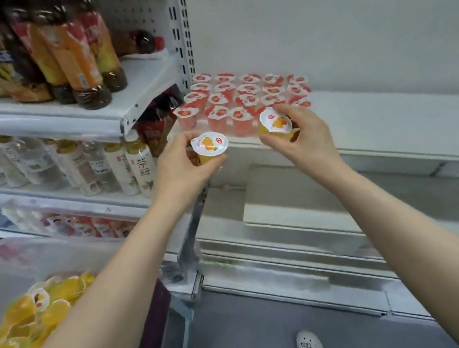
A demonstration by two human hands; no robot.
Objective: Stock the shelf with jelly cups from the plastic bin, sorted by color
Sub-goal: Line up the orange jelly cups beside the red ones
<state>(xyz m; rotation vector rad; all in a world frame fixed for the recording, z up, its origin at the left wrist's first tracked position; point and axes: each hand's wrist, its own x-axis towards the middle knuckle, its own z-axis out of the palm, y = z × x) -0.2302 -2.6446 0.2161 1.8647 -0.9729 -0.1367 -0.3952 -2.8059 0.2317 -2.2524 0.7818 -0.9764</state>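
Two orange cups (pixel 210 146) aloft — red cups (pixel 239 96) close behind, bottles (pixel 67 64) left

Bright, even white light fills the frame, with only soft shadow beneath the shelf (pixel 382 130). Bottles (pixel 29 55) at upper left and the bin (pixel 4 272) at lower left are smeared with blur. Straight lines bow near the edges.

A person's left hand (pixel 181 166) and right hand (pixel 302 128) each grip an orange jelly cup (pixel 210 146) (pixel 274 125) at the white shelf (pixel 381 124), beside rows of red jelly cups (pixel 239 97); a plastic bin (pixel 25 268) holds more.
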